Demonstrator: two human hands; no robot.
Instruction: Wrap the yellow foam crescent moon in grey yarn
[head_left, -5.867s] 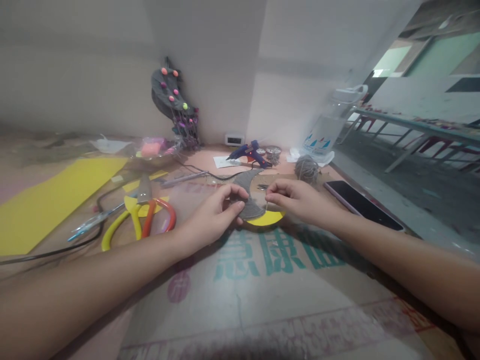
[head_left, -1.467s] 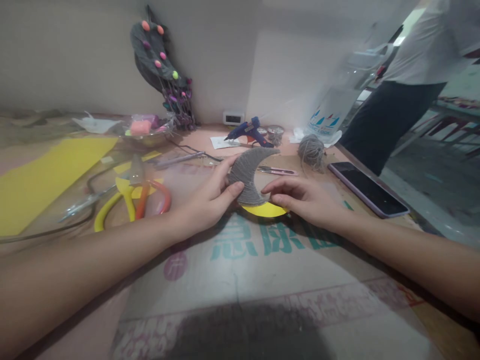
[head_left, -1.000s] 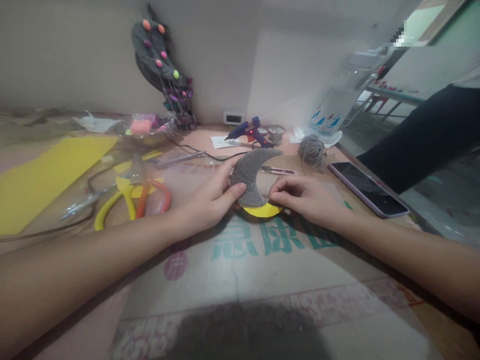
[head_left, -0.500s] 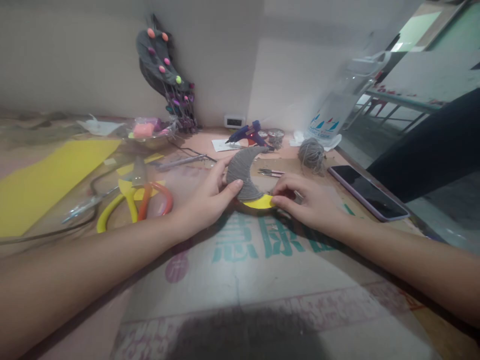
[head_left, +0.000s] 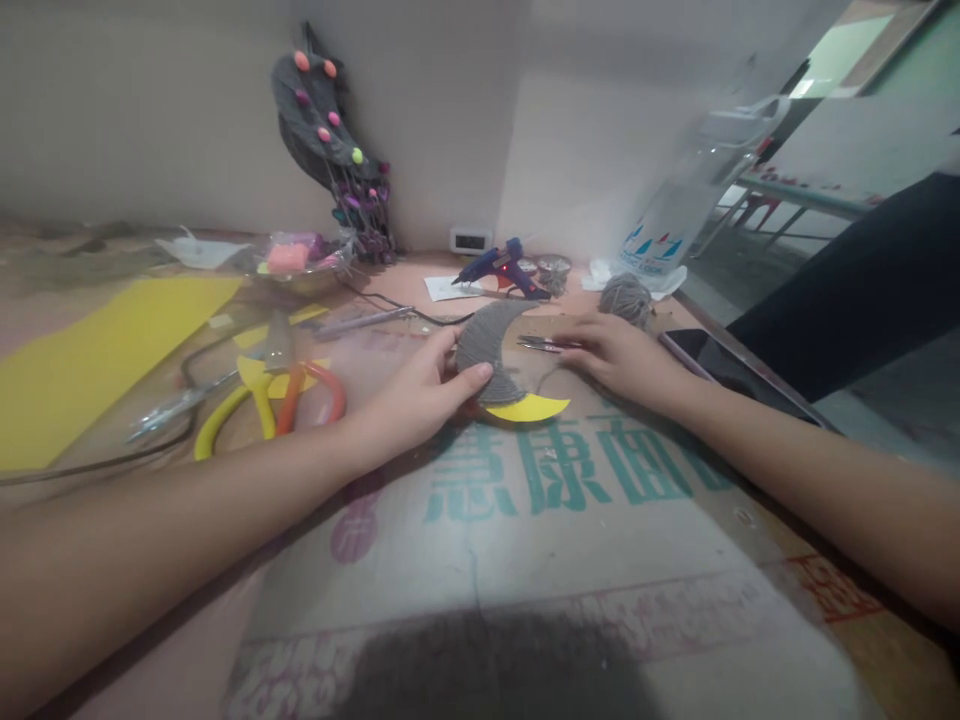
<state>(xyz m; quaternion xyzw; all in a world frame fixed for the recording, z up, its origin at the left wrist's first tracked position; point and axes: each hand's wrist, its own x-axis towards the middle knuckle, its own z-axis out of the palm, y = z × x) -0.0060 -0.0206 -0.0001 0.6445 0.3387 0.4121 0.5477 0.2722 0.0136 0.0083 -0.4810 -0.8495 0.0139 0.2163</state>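
Note:
A crescent moon shape (head_left: pixel 486 348), wound mostly with grey yarn, is held in my left hand (head_left: pixel 435 385), the thumb on its front. Its lower tip shows bare yellow (head_left: pixel 536 408). My right hand (head_left: pixel 611 350) is right of the crescent, thumb and fingers closed around the handle end of small thread snips (head_left: pixel 536 343) lying on the table. The snips' blades point left toward the crescent. A thin grey strand of yarn (head_left: pixel 551 375) shows between the crescent and my right hand. Behind that hand sits a ball of grey yarn (head_left: pixel 626 297).
A blue glue gun (head_left: pixel 499 265) stands behind the crescent. Pliers with yellow and orange handles (head_left: pixel 259 395) and a yellow sheet (head_left: pixel 112 370) lie left. A phone (head_left: pixel 739 375) lies by my right forearm, a clear bottle (head_left: pixel 671 205) behind it. A decorated grey crescent (head_left: pixel 315 130) leans on the wall.
My right hand has let go of the crescent's yellow tip and moved up and right to the thread snips. The left hand still holds the crescent nearly in place.

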